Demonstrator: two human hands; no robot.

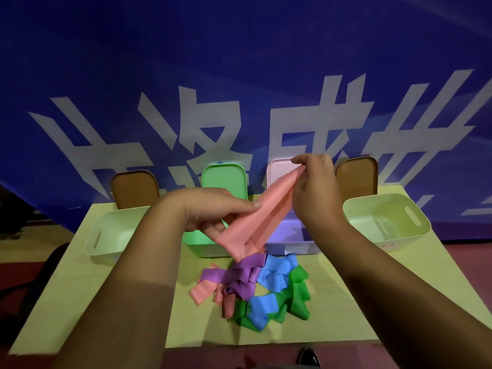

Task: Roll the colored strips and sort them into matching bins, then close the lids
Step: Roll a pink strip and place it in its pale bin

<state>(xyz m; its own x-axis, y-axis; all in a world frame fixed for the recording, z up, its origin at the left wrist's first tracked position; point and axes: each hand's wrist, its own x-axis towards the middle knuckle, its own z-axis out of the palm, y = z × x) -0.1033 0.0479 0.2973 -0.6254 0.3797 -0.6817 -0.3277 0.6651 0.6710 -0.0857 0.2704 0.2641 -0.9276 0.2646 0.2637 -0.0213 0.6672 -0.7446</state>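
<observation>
Bare table (pixel 80 302) lies open at lower left and lower right, either side of the pile of strips (pixel 255 291). Mid-frame, the stretched pink strip (pixel 255 219) crosses in front of the green bin (pixel 197 239) and purple bin (pixel 287 233). The left bin (pixel 111 235) and right bin (pixel 386 219) gape unblocked, and upright lids (pixel 134 189) wall the back.

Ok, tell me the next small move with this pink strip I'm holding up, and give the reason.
Likely begin rolling the long pink stretchy strip from the end the right hand pinches, down toward the left hand, which grips its lower part. It is stretched flat and unrolled between both hands, so it is not yet ready to sort.
</observation>
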